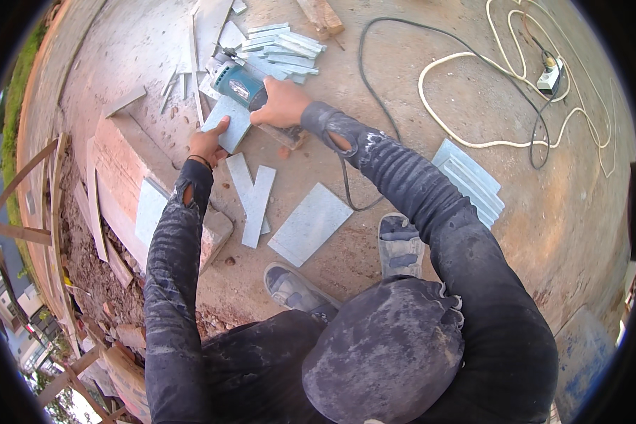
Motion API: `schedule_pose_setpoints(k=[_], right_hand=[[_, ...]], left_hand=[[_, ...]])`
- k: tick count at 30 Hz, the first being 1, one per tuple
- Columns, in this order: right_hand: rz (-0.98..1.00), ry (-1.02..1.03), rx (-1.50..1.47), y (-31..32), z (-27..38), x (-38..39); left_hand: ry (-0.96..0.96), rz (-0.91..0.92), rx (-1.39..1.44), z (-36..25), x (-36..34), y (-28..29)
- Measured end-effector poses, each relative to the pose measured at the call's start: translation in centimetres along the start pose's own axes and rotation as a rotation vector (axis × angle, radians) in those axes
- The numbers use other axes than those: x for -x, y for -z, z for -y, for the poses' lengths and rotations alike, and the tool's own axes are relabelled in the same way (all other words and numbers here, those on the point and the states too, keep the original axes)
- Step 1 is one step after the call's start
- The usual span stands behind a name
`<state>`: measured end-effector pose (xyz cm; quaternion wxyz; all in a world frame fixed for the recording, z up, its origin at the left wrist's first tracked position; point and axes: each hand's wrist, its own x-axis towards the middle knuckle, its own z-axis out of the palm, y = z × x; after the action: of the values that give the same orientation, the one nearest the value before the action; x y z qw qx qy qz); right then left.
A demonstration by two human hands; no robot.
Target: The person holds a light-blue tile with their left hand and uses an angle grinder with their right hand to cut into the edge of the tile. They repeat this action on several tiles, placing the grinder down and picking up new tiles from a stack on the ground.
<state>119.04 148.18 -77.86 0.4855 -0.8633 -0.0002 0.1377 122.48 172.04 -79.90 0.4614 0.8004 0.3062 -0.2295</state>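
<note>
A pile of pale strips (290,51) is lying beyond the teal power cutter (236,85); on the cutter's near side, a loose tile (311,225) is lying flat. The right hand (283,104) is gripping the cutter's rear end. Just beside the cutter, a smaller tile (234,121) is being clasped by the left hand (206,146).

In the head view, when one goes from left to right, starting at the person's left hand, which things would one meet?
Left hand, blue power tool, right hand, right shoe, stack of pale tiles, white power socket.
</note>
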Motion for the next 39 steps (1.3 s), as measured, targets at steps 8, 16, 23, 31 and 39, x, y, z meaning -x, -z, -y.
schedule_pose_setpoints(k=[8,16,23,31,39], right_hand=[[0.016,-0.015,0.009,0.2,0.1,-0.1],[-0.005,-0.010,0.004,-0.1,-0.3,-0.2],[0.012,-0.016,-0.008,-0.1,-0.3,-0.4],[-0.003,-0.005,0.000,-0.1,-0.3,-0.3],[-0.002,-0.002,0.009,-0.3,-0.6,-0.2]], left_hand=[[0.008,-0.047,-0.032,0.7,-1.2,0.2],[-0.002,-0.021,-0.002,0.5,-0.7,-0.2],[0.019,-0.029,0.022,-0.3,0.4,-0.4],[0.027,-0.012,0.041,-0.5,0.8,-0.5],[0.030,0.009,0.014,-0.9,1.4,-0.6]])
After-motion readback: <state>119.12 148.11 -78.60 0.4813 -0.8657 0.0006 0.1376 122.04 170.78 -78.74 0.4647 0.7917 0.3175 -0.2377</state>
